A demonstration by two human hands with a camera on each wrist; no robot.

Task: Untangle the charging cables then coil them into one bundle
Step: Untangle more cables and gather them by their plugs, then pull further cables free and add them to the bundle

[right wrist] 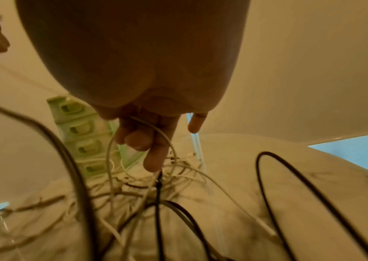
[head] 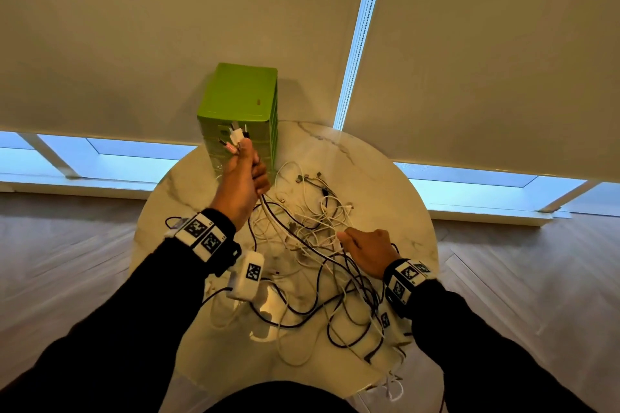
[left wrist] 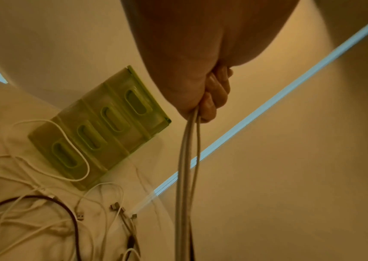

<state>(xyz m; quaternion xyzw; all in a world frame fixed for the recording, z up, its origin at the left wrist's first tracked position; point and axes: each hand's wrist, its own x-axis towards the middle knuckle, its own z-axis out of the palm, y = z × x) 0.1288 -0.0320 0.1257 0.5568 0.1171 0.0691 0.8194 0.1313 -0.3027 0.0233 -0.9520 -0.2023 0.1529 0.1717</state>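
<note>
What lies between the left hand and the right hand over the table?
In the head view, cables run taut from the raised left hand into the tangled pile by the right hand.

left hand raised, fingers fisted (palm rightward); right hand lower, fingers curled.

A round table with a pale, grey-veined marble top stands on a floor of light wood boards. At its far edge sits a green plastic drawer unit. Behind it, cream roller blinds cover the windows, leaving a strip of blue daylight along the bottom and a narrow vertical gap with a bead chain right of centre.
</note>
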